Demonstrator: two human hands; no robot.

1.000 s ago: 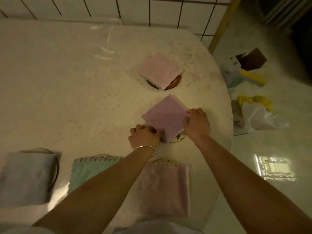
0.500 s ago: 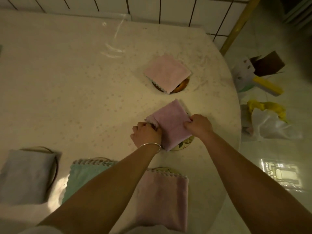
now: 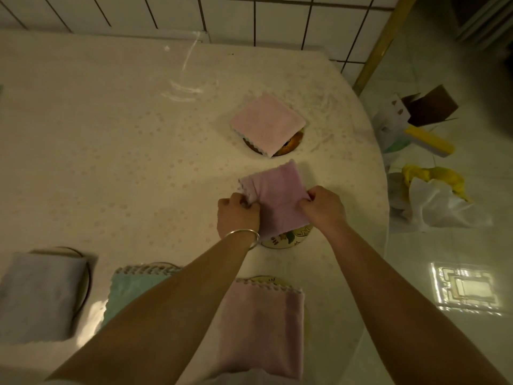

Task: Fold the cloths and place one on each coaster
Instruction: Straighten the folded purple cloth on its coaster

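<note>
Your left hand [image 3: 238,215] and right hand [image 3: 324,207] both pinch the purple cloth [image 3: 274,198], fingers curled tight, over the coaster [image 3: 288,238].

White tiled wall [image 3: 227,20] (dark grout); glossy pale floor [image 3: 433,343].

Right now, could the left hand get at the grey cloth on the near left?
Probably yes, but not freely: the left hand is gripping the pink cloth. Bare table lies between it and the grey cloth.
</note>
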